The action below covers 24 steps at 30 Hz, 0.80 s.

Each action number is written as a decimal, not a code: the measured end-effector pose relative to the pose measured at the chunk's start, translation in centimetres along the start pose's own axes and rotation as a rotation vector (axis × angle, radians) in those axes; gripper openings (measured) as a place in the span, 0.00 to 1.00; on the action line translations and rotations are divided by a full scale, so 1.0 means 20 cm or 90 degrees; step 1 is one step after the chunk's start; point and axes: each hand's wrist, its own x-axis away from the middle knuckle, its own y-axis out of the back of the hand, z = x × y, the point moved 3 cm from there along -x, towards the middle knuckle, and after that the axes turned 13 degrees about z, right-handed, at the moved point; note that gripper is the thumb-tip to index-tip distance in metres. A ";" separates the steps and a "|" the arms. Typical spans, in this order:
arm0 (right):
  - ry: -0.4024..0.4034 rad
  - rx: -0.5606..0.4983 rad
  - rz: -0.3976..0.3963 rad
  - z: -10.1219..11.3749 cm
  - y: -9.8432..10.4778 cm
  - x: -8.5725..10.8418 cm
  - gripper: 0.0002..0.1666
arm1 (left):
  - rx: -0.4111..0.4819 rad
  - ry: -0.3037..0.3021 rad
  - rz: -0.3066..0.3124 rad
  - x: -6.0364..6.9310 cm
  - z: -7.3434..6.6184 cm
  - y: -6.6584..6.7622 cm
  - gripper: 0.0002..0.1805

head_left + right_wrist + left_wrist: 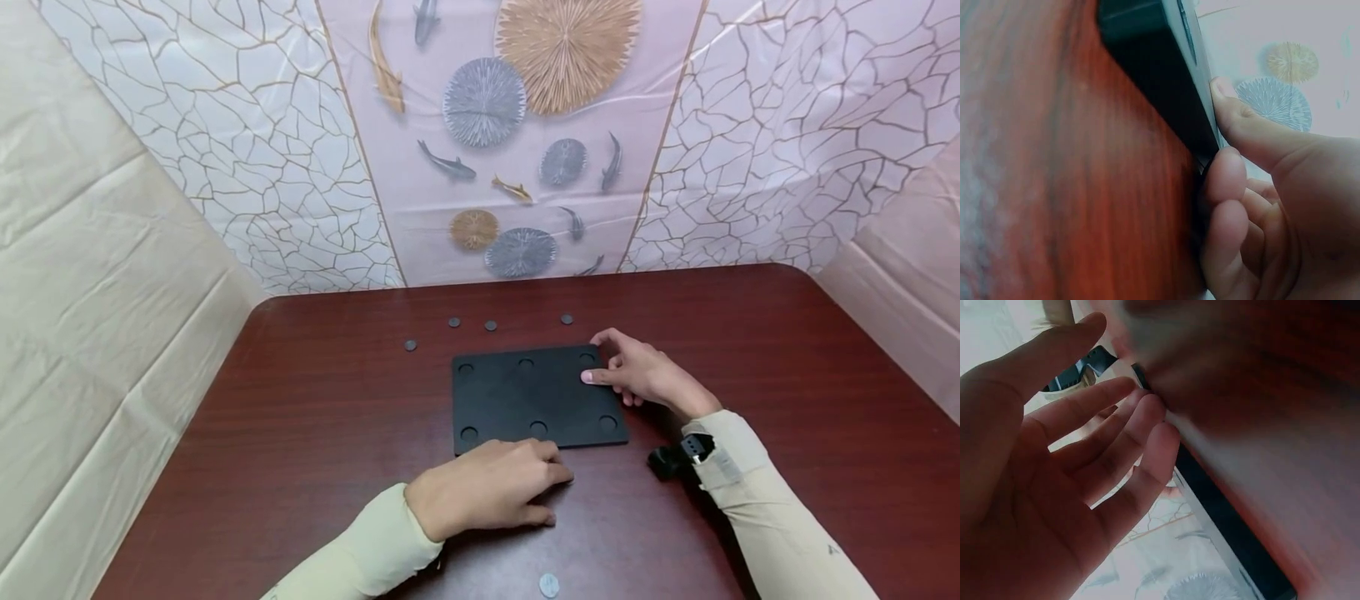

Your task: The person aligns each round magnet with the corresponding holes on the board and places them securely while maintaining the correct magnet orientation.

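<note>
A black rectangular board (532,396) with several round recesses along its far and near edges lies on the table. My right hand (648,375) grips its right side, with the thumb on top and the other fingers curled at the edge. The right wrist view shows this thumb and the curled fingers against the board (1160,81). My left hand (487,487) is at the near edge, palm down. In the left wrist view the left hand's (1085,469) fingers are loosely bent, their tips at the board's (1229,519) side; whether they press on it I cannot tell.
Several small dark discs, among them one at the left (410,345) and one at the right (566,319), lie beyond the board. A pale coin-like disc (549,585) sits near the front. A patterned sheet (480,208) hangs behind the reddish-brown table (322,400).
</note>
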 end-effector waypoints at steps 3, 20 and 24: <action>-0.004 -0.003 0.002 0.00 0.00 0.00 0.41 | -0.023 -0.003 0.004 0.00 -0.02 -0.01 0.24; -0.003 0.002 0.013 0.01 0.00 -0.01 0.41 | -0.096 0.010 0.071 -0.07 -0.11 0.00 0.39; -0.010 0.008 0.013 0.01 0.00 0.00 0.41 | -0.065 0.013 0.100 -0.10 -0.11 0.02 0.41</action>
